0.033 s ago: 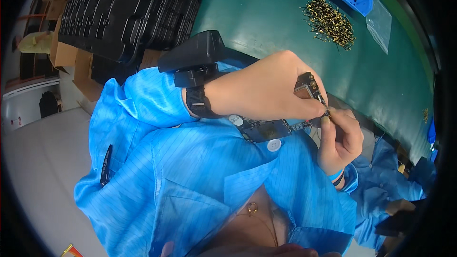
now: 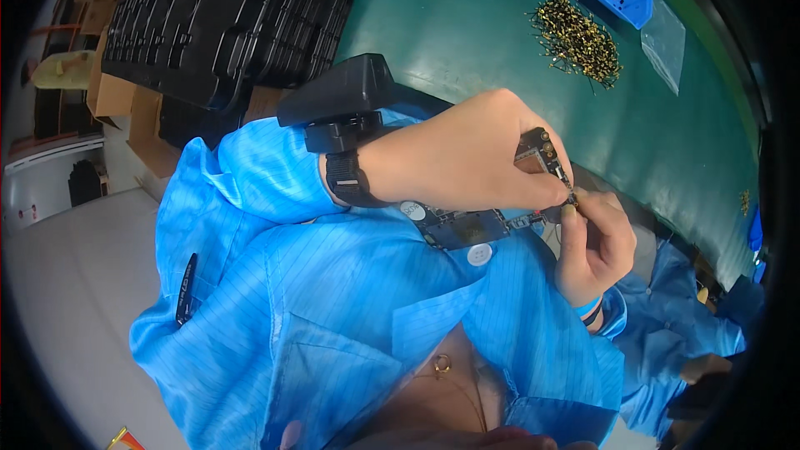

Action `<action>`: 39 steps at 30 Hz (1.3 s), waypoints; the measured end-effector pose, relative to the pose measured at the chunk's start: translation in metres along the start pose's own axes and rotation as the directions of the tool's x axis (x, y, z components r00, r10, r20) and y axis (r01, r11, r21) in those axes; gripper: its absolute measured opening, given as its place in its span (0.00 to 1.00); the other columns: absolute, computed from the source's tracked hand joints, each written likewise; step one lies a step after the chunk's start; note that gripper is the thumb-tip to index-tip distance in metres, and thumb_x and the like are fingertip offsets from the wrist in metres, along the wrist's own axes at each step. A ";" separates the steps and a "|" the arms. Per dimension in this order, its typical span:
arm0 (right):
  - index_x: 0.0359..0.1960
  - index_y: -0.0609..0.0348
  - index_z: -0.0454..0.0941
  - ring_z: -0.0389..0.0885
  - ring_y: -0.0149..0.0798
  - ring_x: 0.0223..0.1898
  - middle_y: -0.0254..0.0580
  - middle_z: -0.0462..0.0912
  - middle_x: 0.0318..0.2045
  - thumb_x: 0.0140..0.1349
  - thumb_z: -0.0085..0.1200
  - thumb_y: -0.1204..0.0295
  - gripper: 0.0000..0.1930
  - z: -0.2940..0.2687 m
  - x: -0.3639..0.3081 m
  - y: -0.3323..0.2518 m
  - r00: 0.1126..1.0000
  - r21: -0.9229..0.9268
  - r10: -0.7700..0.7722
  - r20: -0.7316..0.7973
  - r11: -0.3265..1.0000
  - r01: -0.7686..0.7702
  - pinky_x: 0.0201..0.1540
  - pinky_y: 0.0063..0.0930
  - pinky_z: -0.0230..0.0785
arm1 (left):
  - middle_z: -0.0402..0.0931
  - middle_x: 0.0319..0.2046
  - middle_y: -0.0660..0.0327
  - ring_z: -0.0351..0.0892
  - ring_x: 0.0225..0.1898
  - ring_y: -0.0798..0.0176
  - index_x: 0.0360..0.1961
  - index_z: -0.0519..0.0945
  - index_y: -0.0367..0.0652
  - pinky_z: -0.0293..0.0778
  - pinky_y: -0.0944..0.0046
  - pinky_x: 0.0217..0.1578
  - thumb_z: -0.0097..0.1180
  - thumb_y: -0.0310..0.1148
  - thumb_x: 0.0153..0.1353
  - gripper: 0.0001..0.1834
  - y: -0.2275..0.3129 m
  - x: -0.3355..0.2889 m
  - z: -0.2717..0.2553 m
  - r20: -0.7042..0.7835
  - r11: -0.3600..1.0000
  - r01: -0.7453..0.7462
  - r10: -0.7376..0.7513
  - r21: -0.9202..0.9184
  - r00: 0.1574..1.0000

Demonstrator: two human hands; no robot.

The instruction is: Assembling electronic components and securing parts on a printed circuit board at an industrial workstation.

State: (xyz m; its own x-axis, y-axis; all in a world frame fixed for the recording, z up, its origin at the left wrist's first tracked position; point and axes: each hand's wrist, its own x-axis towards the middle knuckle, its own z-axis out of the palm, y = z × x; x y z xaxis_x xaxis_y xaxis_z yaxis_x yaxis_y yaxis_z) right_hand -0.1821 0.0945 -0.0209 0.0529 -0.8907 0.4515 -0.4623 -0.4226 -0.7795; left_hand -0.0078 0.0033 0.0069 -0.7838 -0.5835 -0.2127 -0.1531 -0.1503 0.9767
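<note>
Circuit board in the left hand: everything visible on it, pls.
The circuit board looks flat and dark, with gold-coloured round spots near its upper end and a copper-brown patch beside them. It slants in the left hand, which hides much of it. The right hand pinches at its lower-right end; exactly what sits in that pinch is too small to tell. More dark circuitry shows below the left hand, over the blue garment; whether it belongs to this board is hidden.

Circuit board (image 2: 543, 150) in hands (image 2: 492, 150); parts pile (image 2: 575, 37) behind, on table (image 2: 450, 25); bin (image 2: 642, 4) behind pile; tray stack (image 2: 225, 17) left
</note>
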 end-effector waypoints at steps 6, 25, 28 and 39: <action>0.31 0.69 0.70 0.76 0.31 0.25 0.46 0.77 0.25 0.49 0.52 0.86 0.07 0.010 -0.007 -0.003 0.959 0.303 0.269 -0.089 0.925 -0.231 0.28 0.19 0.68 | 0.77 0.29 0.58 0.74 0.33 0.70 0.31 0.79 0.35 0.70 0.72 0.35 0.58 0.26 0.47 0.09 -0.002 -0.004 -0.002 -0.025 1.000 -0.001 0.000 -0.019 1.000; 0.32 0.69 0.69 0.76 0.32 0.23 0.46 0.77 0.24 0.50 0.51 0.86 0.07 0.000 -0.004 -0.001 0.982 0.363 0.184 -0.040 0.918 -0.157 0.26 0.19 0.68 | 0.77 0.30 0.58 0.75 0.33 0.69 0.32 0.78 0.36 0.71 0.71 0.36 0.58 0.27 0.47 0.10 0.006 -0.001 0.000 -0.006 0.998 -0.020 0.020 -0.052 1.000; 0.32 0.69 0.70 0.76 0.31 0.23 0.46 0.77 0.24 0.50 0.51 0.86 0.07 0.000 -0.004 -0.001 0.990 0.343 0.140 -0.018 0.931 -0.125 0.26 0.19 0.68 | 0.77 0.30 0.58 0.75 0.33 0.69 0.32 0.79 0.36 0.71 0.71 0.35 0.58 0.27 0.47 0.10 0.006 -0.002 0.000 -0.006 0.999 -0.032 0.032 -0.029 0.999; 0.31 0.69 0.69 0.77 0.32 0.23 0.48 0.77 0.24 0.50 0.52 0.85 0.07 0.001 -0.005 0.000 0.992 0.328 0.120 -0.035 0.939 -0.102 0.26 0.19 0.69 | 0.77 0.30 0.57 0.76 0.33 0.68 0.32 0.79 0.35 0.72 0.71 0.36 0.58 0.26 0.47 0.10 0.006 -0.003 0.000 -0.011 0.999 -0.024 0.024 -0.047 1.000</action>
State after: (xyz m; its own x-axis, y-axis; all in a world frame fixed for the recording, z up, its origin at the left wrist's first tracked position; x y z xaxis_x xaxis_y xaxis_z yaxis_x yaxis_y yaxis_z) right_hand -0.1817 0.0987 -0.0233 -0.0336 -0.9285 0.3697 -0.1496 -0.3611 -0.9205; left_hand -0.0061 0.0042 0.0134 -0.7808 -0.5954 -0.1896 -0.1057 -0.1733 0.9792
